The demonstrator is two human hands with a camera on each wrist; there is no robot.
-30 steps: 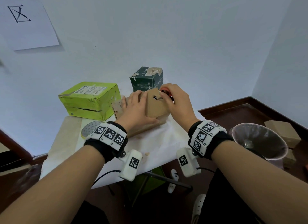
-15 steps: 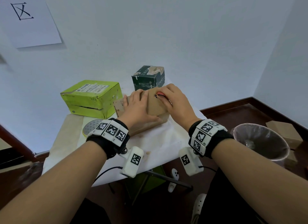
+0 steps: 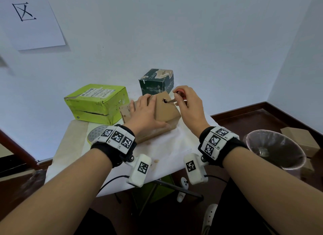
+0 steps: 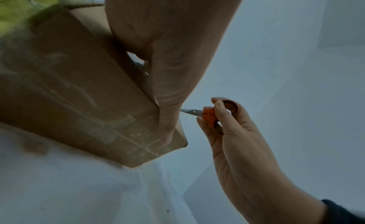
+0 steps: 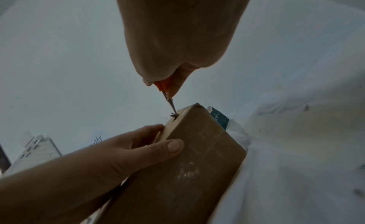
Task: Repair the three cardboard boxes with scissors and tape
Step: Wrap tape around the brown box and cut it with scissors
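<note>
A brown cardboard box lies tilted on the white-covered table. Its top face has a dark ragged hole. My left hand grips the box from above, thumb on the near side and fingers over the top. My right hand holds small orange-handled scissors; their closed blade tip sits at the hole. A lime green box stands at the back left, a dark green box at the back. A tape roll lies flat left of my left wrist.
A clear-lined waste bin stands on the floor at the right, with brown cartons behind it. The wall is close behind the table. A paper sign hangs at the upper left. Table legs and a power strip show under the front edge.
My right hand has pulled back to the right off the box top, uncovering the hole, with the scissor tip now pointing into it. The left hand keeps its hold on the box.
</note>
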